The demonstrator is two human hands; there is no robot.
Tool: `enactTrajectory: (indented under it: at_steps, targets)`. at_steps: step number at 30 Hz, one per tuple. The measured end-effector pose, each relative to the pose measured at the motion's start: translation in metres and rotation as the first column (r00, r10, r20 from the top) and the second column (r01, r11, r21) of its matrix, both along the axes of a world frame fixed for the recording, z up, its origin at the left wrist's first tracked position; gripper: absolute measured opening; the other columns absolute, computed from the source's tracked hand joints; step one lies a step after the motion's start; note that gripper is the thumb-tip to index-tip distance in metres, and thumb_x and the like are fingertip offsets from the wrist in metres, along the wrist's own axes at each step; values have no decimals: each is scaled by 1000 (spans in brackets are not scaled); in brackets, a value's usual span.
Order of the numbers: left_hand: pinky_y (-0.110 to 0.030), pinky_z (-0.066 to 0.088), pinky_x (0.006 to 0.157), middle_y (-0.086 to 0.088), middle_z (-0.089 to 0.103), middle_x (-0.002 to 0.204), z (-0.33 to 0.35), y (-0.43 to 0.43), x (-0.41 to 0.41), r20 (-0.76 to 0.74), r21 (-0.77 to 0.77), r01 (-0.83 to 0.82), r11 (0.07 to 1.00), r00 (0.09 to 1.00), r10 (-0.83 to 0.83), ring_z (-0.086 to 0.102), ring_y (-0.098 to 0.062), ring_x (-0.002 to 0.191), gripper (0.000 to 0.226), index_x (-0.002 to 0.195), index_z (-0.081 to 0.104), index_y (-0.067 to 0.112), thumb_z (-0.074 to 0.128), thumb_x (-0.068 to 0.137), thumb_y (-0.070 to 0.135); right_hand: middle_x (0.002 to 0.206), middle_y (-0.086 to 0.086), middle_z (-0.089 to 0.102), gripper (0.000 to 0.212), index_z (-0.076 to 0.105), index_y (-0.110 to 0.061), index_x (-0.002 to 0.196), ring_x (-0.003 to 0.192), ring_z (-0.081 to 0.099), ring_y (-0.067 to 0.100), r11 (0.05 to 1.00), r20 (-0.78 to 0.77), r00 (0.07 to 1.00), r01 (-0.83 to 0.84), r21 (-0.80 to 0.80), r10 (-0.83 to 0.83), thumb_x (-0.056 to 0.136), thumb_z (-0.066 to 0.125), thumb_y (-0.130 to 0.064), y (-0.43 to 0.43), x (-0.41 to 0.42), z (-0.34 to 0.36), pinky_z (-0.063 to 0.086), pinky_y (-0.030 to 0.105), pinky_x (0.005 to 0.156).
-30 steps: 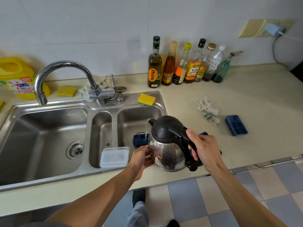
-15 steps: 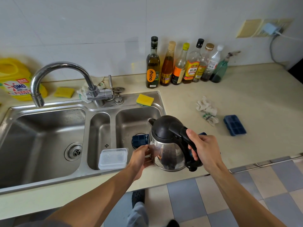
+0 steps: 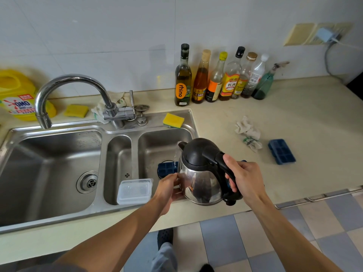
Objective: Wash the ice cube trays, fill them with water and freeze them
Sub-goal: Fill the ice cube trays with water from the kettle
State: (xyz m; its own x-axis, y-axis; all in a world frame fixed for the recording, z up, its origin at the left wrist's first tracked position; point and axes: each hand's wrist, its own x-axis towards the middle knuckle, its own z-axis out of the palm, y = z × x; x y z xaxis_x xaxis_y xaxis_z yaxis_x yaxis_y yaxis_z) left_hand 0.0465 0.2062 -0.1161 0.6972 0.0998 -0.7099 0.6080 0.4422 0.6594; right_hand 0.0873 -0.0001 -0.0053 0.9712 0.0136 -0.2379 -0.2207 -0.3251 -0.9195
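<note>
A kitchen counter seen from above, from the wearer's own head. At far left a yellow detergent jug stands against the tiled wall, with a yellow sponge lying near it. A curved chrome faucet arches over the steel sink, which has a wide left basin, a narrow middle basin and a right basin. A clear plastic container sits at the near end of the middle basin. A second yellow sponge rests on the sink's back rim.

In the right basin a blue ice cube tray shows its left end; the rest is hidden behind a kettle. The left hand reaches in low, its fingers curled against the kettle's lower left side; whether they grip the tray or only touch the kettle cannot be told. The kettle, steel with a black lid, is tilted toward the tray, and a thin stream of water falls from its spout onto the tray. The right hand is wrapped firmly round the kettle's black handle.

Behind, a row of bottles lines the wall. Further right, a crumpled cloth lies on the counter, and just beside it a second blue ice cube tray lies flat. A charger is plugged into the wall.
</note>
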Motion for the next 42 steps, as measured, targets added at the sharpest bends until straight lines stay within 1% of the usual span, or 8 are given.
enactTrajectory:
  at_steps: [7, 11, 15, 27, 32, 35, 39, 42]
  targets:
    - [-29, 60, 61, -5, 78, 100, -4, 0, 3, -9, 7, 8, 1000, 1000, -8, 70, -30, 102, 31, 109, 71, 13, 45, 106, 29, 44, 3, 54, 55, 61, -12, 51, 38, 48, 15, 1000, -2, 1000, 9, 0, -9, 94, 66, -45, -1, 3, -2, 43, 23, 42]
    - [-26, 58, 57, 0, 78, 90, -5, -1, 3, -15, 15, -2, 1000, 1000, 2, 69, -30, 100, 29, 101, 72, 17, 46, 106, 29, 44, 2, 54, 55, 61, -12, 51, 38, 47, 16, 1000, -7, 1000, 4, 0, -4, 95, 66, -44, -2, 4, -2, 43, 24, 43]
    - [-27, 59, 58, -4, 78, 94, -5, -2, 3, -18, -7, -9, 1000, 1000, 9, 70, -31, 100, 33, 96, 76, 16, 46, 105, 28, 44, 4, 53, 56, 60, -9, 52, 38, 47, 16, 1000, -5, 1000, -8, -6, 8, 95, 66, -45, -1, 5, -1, 43, 25, 44]
    - [-30, 59, 57, -7, 79, 92, -6, 0, 0, -33, -32, -57, 998, 998, 56, 71, -32, 93, 30, 96, 74, 13, 47, 104, 24, 43, 1, 53, 56, 58, -17, 46, 37, 46, 14, 1000, -14, 999, -30, -3, 30, 94, 67, -45, 4, 8, -2, 40, 23, 42]
    - [-30, 59, 59, -5, 79, 91, -9, 2, 2, -18, -7, -24, 1000, 1000, 24, 73, -27, 88, 42, 77, 80, 23, 47, 103, 25, 43, 1, 53, 58, 59, -15, 47, 36, 45, 15, 999, -1, 999, -34, 2, 34, 95, 67, -47, 3, 10, -7, 41, 24, 42]
    - [-29, 59, 62, -6, 78, 93, -12, 4, 5, -8, 30, -22, 999, 1000, 22, 71, -31, 97, 39, 78, 79, 25, 49, 102, 25, 43, 3, 53, 58, 61, -14, 48, 36, 46, 16, 999, -1, 1000, -29, 27, 29, 90, 68, -54, 2, 12, -11, 42, 25, 42]
    - [-29, 60, 65, -9, 77, 101, -14, 10, 17, 3, 77, -6, 997, 1000, 5, 71, -30, 99, 29, 101, 75, 14, 49, 102, 27, 44, 7, 53, 62, 62, -13, 48, 37, 46, 17, 996, -14, 999, 35, 77, -34, 74, 65, -70, 2, 17, -15, 42, 24, 41]
    - [-29, 59, 65, -10, 78, 96, -10, 14, 35, 36, 111, 70, 991, 997, -74, 73, -21, 83, 36, 85, 78, 20, 46, 101, 23, 45, 7, 55, 64, 62, -12, 50, 37, 47, 18, 992, -15, 997, 79, 100, -78, 75, 65, -71, 1, 24, -21, 43, 25, 41]
